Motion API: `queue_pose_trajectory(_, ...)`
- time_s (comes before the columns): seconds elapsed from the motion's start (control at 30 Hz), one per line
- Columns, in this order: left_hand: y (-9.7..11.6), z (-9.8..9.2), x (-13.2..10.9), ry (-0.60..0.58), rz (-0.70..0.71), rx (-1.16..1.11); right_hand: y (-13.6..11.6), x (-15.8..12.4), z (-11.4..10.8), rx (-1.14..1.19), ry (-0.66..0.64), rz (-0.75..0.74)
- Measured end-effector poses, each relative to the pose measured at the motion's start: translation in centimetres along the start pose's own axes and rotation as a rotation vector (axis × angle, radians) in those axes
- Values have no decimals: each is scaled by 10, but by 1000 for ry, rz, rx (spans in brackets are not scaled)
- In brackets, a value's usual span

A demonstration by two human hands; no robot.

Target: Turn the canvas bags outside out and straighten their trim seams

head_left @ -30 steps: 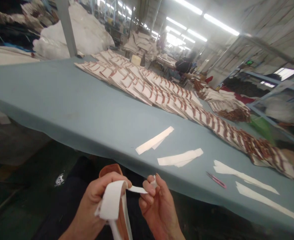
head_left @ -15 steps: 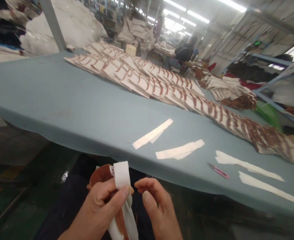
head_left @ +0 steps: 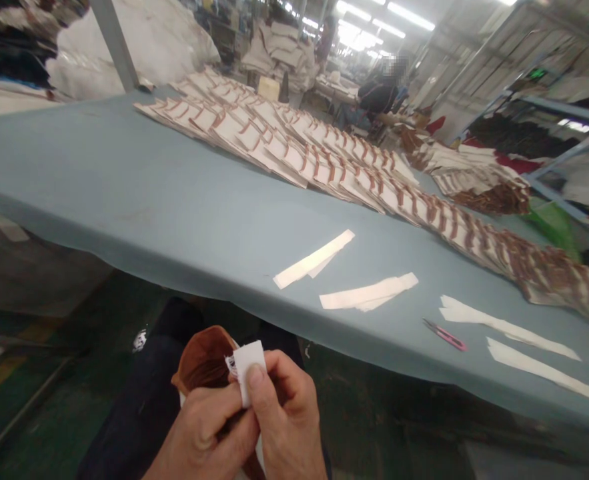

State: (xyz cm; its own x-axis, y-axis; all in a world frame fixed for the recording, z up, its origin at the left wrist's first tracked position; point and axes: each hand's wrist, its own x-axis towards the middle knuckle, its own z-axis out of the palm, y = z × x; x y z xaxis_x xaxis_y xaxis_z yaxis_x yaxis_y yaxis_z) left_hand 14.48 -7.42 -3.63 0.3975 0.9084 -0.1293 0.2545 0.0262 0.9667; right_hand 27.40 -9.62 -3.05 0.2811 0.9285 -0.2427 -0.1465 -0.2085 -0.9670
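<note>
Both hands meet in front of my lap, below the table's near edge. My right hand (head_left: 291, 417) pinches a short white fabric strip (head_left: 247, 363) between thumb and fingers; loose threads fray from the strip's left edge. Close against it, my left hand (head_left: 209, 427) has its fingers closed on a brown-and-white fabric piece (head_left: 201, 353), whose brown part bulges up behind the knuckles like an open pouch. The lower part of this piece is mostly hidden by my hands.
On the blue-green table (head_left: 139, 193) lie several white strips (head_left: 314, 259) and pink-handled thread snips (head_left: 445, 335). Long overlapping rows of white-and-brown fabric pieces (head_left: 294, 157) run along the far side. A person (head_left: 377, 97) is in the background, near a blue shelf rack (head_left: 564, 110) at right.
My right hand has moved left and closed on the white strip; before, it was apart with nothing in it. The strip has tilted, and the brown part shows wider.
</note>
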Motion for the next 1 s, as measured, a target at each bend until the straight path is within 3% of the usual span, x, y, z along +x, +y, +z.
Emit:
queue_pose_trajectory(0.23,-16,-4,-14,67,-2,-14,1,-5,2,129,-24,53)
queue_pose_trajectory(0.37,-23,-7,-21,80,-93,-114,-2,-1,1,132,4,64)
queue_pose_trajectory(0.57,-42,-3,-16,-138,-5,-46,-8,8,0,222,6,96)
queue_pose_trajectory(0.67,-43,1,-7,-218,-93,-142,-19,21,-1,226,-3,33)
queue_pose_trajectory(0.87,-9,-3,-3,-237,-353,-350,-34,66,11,149,-300,130)
queue_pose_trajectory(1.0,-10,-14,-12,-242,-510,-584,-22,85,27,61,-444,273)
